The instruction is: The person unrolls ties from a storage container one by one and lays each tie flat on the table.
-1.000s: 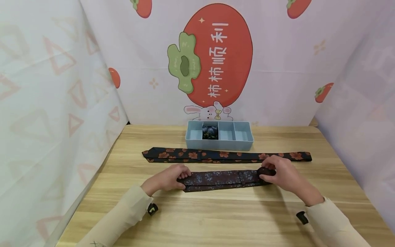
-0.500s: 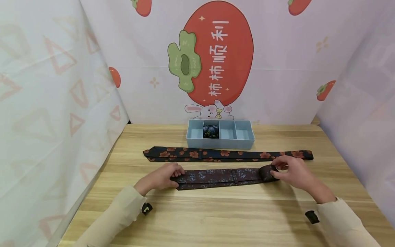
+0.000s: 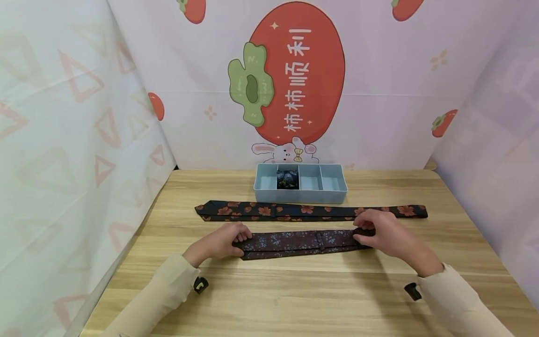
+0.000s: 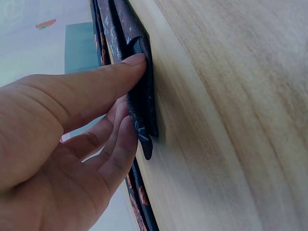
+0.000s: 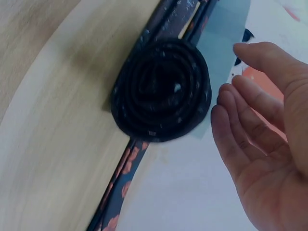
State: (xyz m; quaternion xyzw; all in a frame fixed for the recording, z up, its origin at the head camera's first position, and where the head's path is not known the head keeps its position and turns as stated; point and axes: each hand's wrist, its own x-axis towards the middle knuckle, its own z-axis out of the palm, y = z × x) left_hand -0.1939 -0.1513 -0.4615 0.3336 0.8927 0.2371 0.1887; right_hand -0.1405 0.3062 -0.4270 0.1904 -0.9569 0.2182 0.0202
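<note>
A dark maroon necktie (image 3: pixel 286 243) with small blue flowers lies lengthwise in front of me, its right end wound into a roll (image 5: pixel 161 91). My left hand (image 3: pixel 221 241) pinches its wide end between thumb and fingers; the left wrist view shows the thumb (image 4: pixel 118 74) on top of the cloth. My right hand (image 3: pixel 389 234) is at the roll and covers much of it in the head view. In the right wrist view, the fingertips (image 5: pixel 222 115) are right at the roll's edge, loosely bent, with the thumb (image 5: pixel 262 55) spread apart from it.
Behind lies a second necktie (image 3: pixel 307 209), dark with orange flowers, stretched out flat. Farther back stands a light blue divided box (image 3: pixel 301 196) with a rolled dark necktie (image 3: pixel 288 179) in its second compartment. A printed cloth backdrop (image 3: pixel 379 93) closes off the table's far edge.
The left hand has drawn the tie's wide end slightly left. My right hand went right, away from the roll, then came back left over it.
</note>
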